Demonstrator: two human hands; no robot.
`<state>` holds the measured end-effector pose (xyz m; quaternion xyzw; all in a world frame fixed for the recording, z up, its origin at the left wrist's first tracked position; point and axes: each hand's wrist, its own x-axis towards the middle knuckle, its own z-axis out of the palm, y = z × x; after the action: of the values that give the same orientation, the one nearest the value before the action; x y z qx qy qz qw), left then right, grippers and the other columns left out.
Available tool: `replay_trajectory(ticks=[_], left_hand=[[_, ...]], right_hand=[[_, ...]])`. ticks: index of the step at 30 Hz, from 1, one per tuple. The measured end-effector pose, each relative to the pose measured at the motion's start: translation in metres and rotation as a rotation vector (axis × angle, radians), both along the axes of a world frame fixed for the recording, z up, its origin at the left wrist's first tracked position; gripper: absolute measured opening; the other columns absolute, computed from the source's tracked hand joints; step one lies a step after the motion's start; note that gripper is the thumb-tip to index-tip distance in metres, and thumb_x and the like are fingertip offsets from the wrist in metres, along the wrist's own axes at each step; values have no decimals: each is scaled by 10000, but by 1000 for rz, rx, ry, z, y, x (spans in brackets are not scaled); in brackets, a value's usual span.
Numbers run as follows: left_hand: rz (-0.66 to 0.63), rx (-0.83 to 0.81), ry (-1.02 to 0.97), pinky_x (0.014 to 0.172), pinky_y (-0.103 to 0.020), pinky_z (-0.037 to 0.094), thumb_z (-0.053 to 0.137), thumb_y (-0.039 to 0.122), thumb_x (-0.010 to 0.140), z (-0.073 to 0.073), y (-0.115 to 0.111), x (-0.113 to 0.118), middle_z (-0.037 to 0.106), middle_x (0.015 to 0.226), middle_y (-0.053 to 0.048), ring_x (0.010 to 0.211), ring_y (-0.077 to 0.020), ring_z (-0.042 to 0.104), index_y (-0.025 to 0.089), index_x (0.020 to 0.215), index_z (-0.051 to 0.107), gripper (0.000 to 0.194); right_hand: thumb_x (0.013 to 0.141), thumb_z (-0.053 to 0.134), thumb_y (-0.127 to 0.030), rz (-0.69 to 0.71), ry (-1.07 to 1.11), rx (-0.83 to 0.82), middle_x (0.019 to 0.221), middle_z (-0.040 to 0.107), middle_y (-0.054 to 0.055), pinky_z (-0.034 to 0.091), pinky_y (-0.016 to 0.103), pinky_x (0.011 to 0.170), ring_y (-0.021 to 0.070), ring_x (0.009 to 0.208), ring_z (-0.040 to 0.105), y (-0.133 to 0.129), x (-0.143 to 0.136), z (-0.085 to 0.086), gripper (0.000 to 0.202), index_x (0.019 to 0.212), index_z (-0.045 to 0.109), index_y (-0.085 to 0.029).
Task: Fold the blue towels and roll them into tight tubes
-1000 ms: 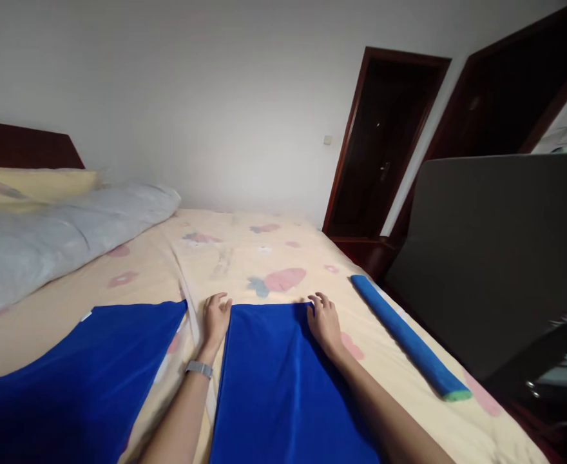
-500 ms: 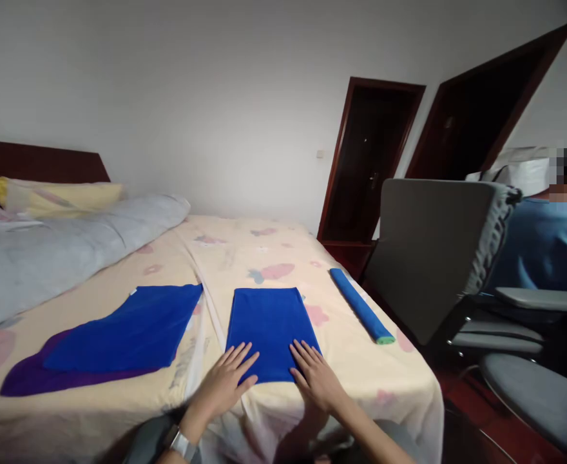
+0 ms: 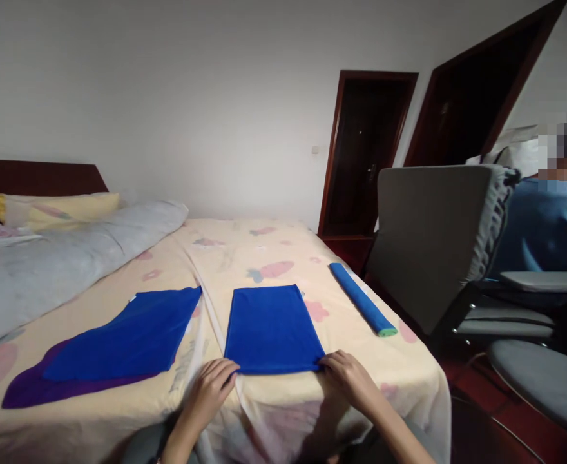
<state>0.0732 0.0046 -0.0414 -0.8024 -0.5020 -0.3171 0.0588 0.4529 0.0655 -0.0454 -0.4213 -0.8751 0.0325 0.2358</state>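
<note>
A blue towel, folded into a rectangle, lies flat on the bed in front of me. My left hand pinches its near left corner, fingers closed over the edge. At the near right corner, my right hand grips the towel between thumb and fingers. To the right lies a rolled blue towel with a green end. On the left another blue towel is spread over a purple cloth, which shows along its left and lower edges.
The bed has a yellow patterned sheet. A grey quilt and a yellow pillow lie at the left. Beyond the bed's right edge stand a grey chair, a grey stool and a seated person in blue.
My hands have gone from lying flat on the folded towel to holding its two near corners, moving apart and closer to me. The view has tilted slightly.
</note>
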Motion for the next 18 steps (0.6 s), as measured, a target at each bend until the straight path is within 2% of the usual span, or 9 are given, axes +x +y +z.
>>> replay_trajectory(ticks=[4,7,10,13,15,18], left_hand=[[2,-23,-7,909,-395,549,540,233,933,10,-7,-6,759,1023,-48,990,-254,700,267,1048,724,219],[4,-136,36,849,-391,549,576,239,905,11,-13,-10,760,941,-37,913,-259,706,278,971,738,180],[-1,-252,-26,844,-370,539,606,209,866,11,-17,-13,745,943,-43,925,-255,690,268,935,736,159],[-10,-321,-142,897,-353,523,582,216,883,10,-16,-15,732,1002,-56,985,-248,670,259,939,722,157],[2,-347,-223,913,-337,519,561,283,919,9,-13,-16,726,1043,-62,1012,-240,665,252,955,705,152],[60,-353,-330,817,-296,537,548,406,936,5,-1,-14,730,979,-53,887,-210,681,234,958,684,219]], right_hand=[[974,433,-165,19,45,16,1008,702,98,498,393,788,244,861,600,-15,9,5,277,1110,671,-208],[915,508,-142,42,36,-97,1000,668,79,484,390,809,244,897,582,-25,10,9,230,1069,656,-227],[850,577,-136,55,52,-191,1041,643,66,470,386,847,245,955,573,-27,8,11,240,1056,644,-238],[942,507,-230,36,159,-251,1043,649,74,461,382,889,241,987,578,-20,9,9,182,1042,659,-236],[991,454,-334,-23,278,-305,1011,665,78,469,370,885,238,968,597,-12,11,6,242,1026,666,-222],[980,452,-467,-127,414,-419,953,697,77,492,346,798,235,867,639,1,10,1,340,1001,664,-202]])
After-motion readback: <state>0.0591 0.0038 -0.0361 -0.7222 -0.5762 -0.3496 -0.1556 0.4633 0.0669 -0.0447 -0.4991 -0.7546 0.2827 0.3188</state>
